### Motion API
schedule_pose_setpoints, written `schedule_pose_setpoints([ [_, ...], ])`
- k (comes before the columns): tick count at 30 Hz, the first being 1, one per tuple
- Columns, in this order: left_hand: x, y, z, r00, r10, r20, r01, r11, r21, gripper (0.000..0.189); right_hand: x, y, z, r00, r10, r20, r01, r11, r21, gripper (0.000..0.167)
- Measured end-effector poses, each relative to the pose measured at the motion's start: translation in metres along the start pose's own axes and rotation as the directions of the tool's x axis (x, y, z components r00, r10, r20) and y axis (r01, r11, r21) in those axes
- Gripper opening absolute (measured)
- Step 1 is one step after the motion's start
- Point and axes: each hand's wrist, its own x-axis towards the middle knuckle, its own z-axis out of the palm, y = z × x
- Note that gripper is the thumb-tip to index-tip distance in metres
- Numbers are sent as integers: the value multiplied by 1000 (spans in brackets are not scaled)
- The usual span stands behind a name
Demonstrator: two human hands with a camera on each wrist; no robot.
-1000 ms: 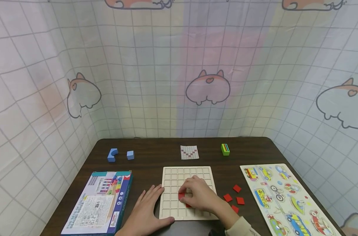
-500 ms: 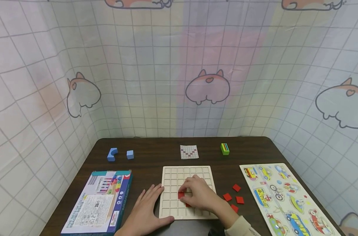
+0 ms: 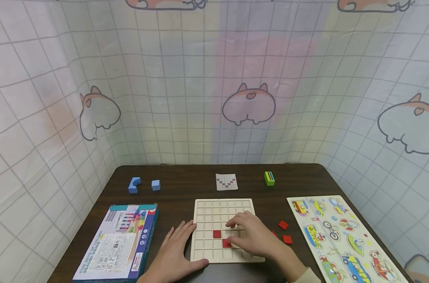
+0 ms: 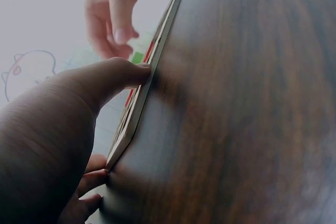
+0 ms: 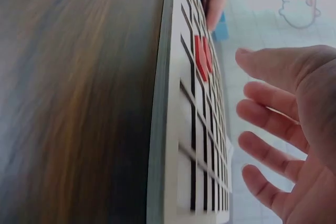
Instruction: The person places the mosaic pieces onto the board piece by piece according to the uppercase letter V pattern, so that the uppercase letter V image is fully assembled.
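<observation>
Red square tiles, two now, sitting uncovered in pale wooden grid board, lower centre; right hand lifting off, fingers loosely spread, holding nothing. Left hand lying flat, thumb bracing board's left edge. Spare red squares waiting right; bare dark table above.

You'll find print only on the box at the table's near left corner: a line of capitals runs along its side and small text fills its white panel, but all of it is too small and blurred to read. Nothing else carries legible writing.
</observation>
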Motion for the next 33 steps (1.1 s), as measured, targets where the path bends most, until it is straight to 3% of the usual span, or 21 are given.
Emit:
schedule_pose_setpoints([
  [5, 1, 0, 1, 1000, -13, 4, 13, 1000, 7, 126, -18, 12, -11, 999, 43, 5, -44, 999, 26, 32],
  [12, 1, -1, 2, 1000, -7, -7, 7, 1000, 8, 125, -42, 29, -19, 997, 45, -62, -43, 999, 28, 31],
  [26, 1, 0, 1, 1000, -10, -6, 10, 1000, 13, 126, -76, 57, -30, 986, 56, -159, -63, 997, -42, 38],
  [33, 1, 1, 0, 1000, -21, -6, 21, 1000, 19, 127, -89, 69, -39, 989, 80, -125, -88, 994, -59, 42],
])
